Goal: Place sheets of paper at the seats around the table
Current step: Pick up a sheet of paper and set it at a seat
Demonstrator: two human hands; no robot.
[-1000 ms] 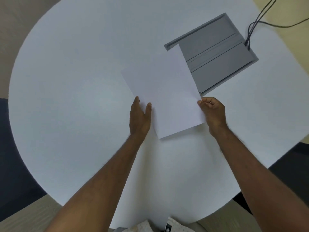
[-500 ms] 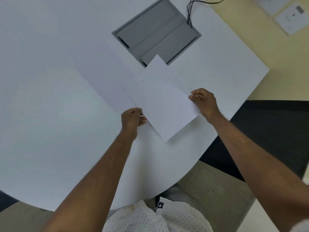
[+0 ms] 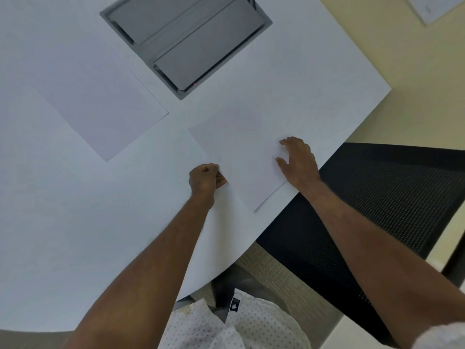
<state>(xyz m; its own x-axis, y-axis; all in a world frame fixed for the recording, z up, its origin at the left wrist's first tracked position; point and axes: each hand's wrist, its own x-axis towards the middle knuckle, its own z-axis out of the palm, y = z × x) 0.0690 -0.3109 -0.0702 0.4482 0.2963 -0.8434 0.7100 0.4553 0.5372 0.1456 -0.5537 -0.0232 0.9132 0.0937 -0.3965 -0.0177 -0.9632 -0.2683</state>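
A white sheet of paper (image 3: 241,149) lies flat on the round white table (image 3: 75,222), close to the table's right edge in front of a black mesh chair (image 3: 377,197). My left hand (image 3: 205,178) pinches the sheet's near-left edge with closed fingers. My right hand (image 3: 298,159) rests on the sheet's right part with fingers spread. A second white sheet (image 3: 88,96) lies flat to the left, apart from both hands.
A grey cable box (image 3: 186,39) is set into the table's middle, just beyond both sheets. The table edge curves below my arms. Yellowish floor shows at the right, with a white plate (image 3: 432,8) at the top right corner.
The sheet has gone from held above the table to lying flat near the right edge by the chair. My right hand let go of its edge and now rests spread on top.
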